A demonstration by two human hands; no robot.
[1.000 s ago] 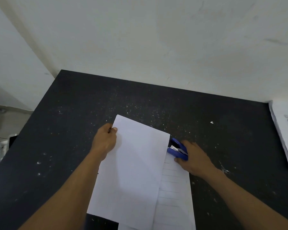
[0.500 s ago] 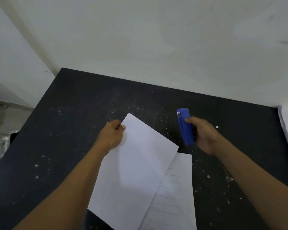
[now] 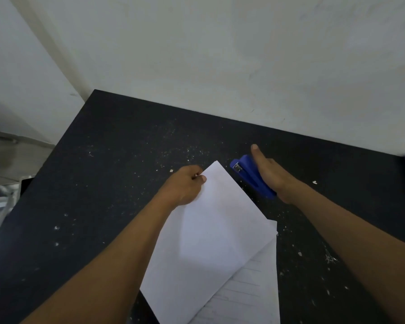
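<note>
L hand [image 3: 185,185]: forearm stretched fwd; thumb + fingers pinch far corner of white sheet [image 3: 211,242].
R hand [image 3: 272,177]: grips blue stapler [image 3: 249,177]; thumb straight, pointing away.
Stapler axis: diagonal, mouth far-left toward sheet corner, heel at wrist.
Location: over black table [image 3: 103,171], just R of sheet corner.

Soft, even, dim light; faint shadows, slight motion blur, wide-angle bending at the edges.

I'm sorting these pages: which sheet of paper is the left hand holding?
The blank white sheet, pinched at its top corner by the left hand; the lined sheet lies partly beneath it.
</note>
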